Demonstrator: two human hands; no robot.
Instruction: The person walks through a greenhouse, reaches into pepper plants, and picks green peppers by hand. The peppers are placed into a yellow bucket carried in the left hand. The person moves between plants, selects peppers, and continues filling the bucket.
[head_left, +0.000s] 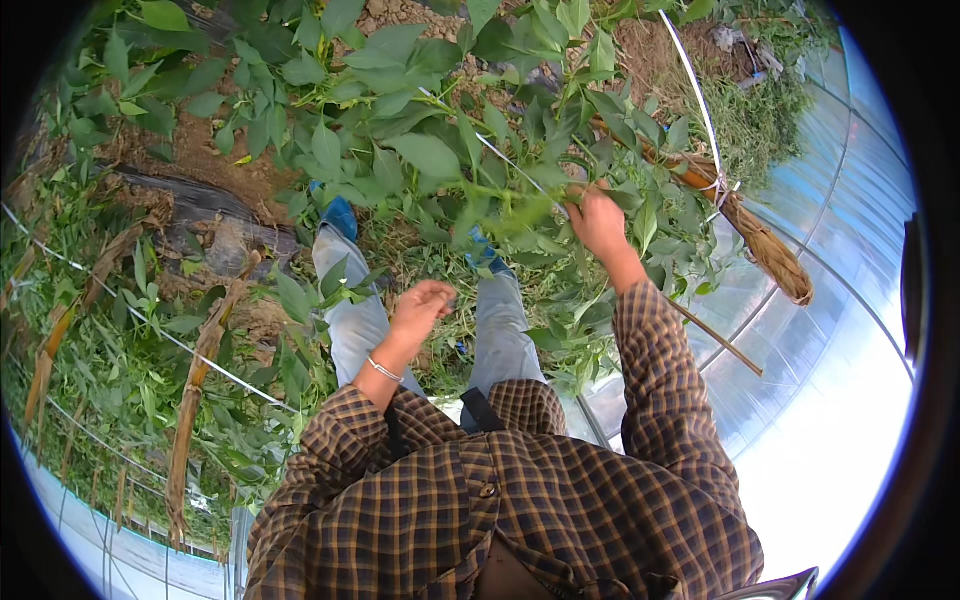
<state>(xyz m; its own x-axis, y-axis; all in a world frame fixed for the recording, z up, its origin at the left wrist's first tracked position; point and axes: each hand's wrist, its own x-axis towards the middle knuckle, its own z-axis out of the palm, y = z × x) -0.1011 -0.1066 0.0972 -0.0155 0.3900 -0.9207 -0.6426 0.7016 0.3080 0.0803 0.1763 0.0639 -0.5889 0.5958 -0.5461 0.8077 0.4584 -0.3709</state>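
Note:
My right hand (602, 223) reaches into leafy green plants (424, 154), its thumb and fingers pinched at a white string (517, 166) that slants through the foliage. Leaves partly cover the fingertips. A blurred green shoot (517, 210) lies just left of this hand. My left hand (420, 311) hovers in front of my legs, fingers curled inward, with a white bracelet (385, 370) on the wrist. Something small and dark shows at its fingertips; whether it is held cannot be made out.
A wooden stake (765, 247) on the right has white string (697, 90) tied around it. More stakes (196, 382) and a taut string (172, 337) stand among plants on the left. Black plastic film (202, 199) covers some soil. Clear sheeting (810, 322) walls the right side.

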